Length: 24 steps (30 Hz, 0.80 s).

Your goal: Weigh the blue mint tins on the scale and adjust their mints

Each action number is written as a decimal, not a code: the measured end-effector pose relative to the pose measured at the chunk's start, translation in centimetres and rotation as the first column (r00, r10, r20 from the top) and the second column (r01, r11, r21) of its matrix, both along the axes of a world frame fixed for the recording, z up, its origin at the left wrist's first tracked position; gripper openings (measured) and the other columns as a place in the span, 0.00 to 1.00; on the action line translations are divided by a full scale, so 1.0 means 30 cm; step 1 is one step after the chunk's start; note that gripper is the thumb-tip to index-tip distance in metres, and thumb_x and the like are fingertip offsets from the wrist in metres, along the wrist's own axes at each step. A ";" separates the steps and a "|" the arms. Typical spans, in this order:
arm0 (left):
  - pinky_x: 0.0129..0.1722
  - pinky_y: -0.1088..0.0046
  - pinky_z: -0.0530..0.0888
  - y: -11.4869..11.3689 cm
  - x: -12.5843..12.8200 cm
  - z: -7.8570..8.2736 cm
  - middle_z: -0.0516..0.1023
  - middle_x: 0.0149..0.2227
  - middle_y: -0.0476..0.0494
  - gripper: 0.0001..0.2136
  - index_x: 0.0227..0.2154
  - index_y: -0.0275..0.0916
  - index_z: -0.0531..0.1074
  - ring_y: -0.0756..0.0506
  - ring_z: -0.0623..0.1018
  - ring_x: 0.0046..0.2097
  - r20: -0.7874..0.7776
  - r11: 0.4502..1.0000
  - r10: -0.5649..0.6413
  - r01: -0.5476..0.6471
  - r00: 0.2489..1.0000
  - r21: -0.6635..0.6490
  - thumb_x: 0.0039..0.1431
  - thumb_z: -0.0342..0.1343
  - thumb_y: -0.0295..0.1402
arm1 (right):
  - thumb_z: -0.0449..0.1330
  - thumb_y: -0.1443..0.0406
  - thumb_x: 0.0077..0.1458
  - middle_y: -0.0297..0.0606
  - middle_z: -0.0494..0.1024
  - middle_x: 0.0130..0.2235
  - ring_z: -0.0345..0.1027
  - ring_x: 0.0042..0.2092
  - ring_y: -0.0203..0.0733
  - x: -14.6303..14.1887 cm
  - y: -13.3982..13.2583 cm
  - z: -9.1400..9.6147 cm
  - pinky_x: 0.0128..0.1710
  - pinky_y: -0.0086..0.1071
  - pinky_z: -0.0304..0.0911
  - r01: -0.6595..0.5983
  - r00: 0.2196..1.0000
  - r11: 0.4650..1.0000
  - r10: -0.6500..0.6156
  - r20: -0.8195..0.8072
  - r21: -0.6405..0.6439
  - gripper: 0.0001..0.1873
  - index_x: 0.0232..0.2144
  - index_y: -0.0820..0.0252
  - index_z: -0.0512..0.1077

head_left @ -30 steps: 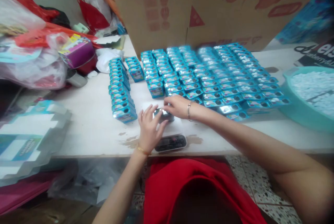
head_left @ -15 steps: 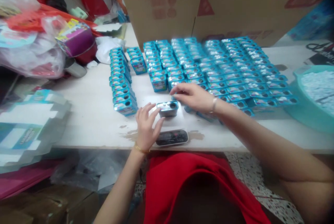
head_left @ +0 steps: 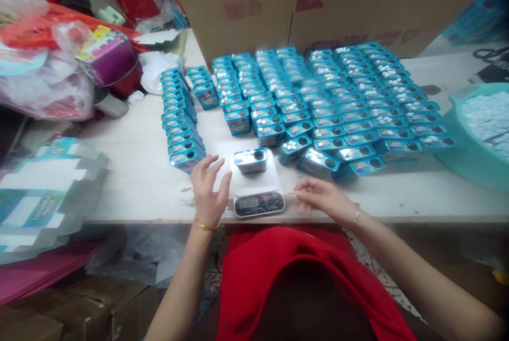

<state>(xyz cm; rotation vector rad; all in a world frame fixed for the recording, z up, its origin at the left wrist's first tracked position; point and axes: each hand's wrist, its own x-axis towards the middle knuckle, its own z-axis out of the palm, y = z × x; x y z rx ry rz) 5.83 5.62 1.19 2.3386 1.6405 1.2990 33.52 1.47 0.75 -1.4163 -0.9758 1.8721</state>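
A small blue tin (head_left: pixel 250 160) stands alone on the white platform of a digital scale (head_left: pixel 257 195) at the table's front edge. My left hand (head_left: pixel 209 190) hovers just left of the scale, fingers spread and empty. My right hand (head_left: pixel 324 198) rests on the table right of the scale, fingers loosely curled, holding nothing I can see. Several rows of the same blue tins (head_left: pixel 318 102) fill the table behind the scale, some with white pieces on their lids.
A teal basin (head_left: pixel 461 155) of white pieces sits at the right. A big cardboard box (head_left: pixel 318 1) stands behind the tins. Plastic bags and a purple box (head_left: pixel 107 57) pile up at the left, flat printed cartons (head_left: pixel 43 198) lower left.
Both hands have let go of the tin on the scale. My right hand pulled back from the rows of tins to the table's front edge; my left hand drew slightly left.
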 end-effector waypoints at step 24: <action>0.44 0.62 0.67 0.181 0.095 0.113 0.75 0.41 0.40 0.16 0.48 0.38 0.67 0.42 0.72 0.42 -0.372 0.933 -0.319 0.220 0.872 -0.285 0.60 0.53 0.39 | 0.61 0.40 0.39 0.29 0.67 0.19 0.53 0.14 0.28 -0.034 -0.027 -0.235 0.14 0.23 0.41 0.095 0.995 0.995 -0.095 0.010 0.000 0.32 0.30 0.61 0.62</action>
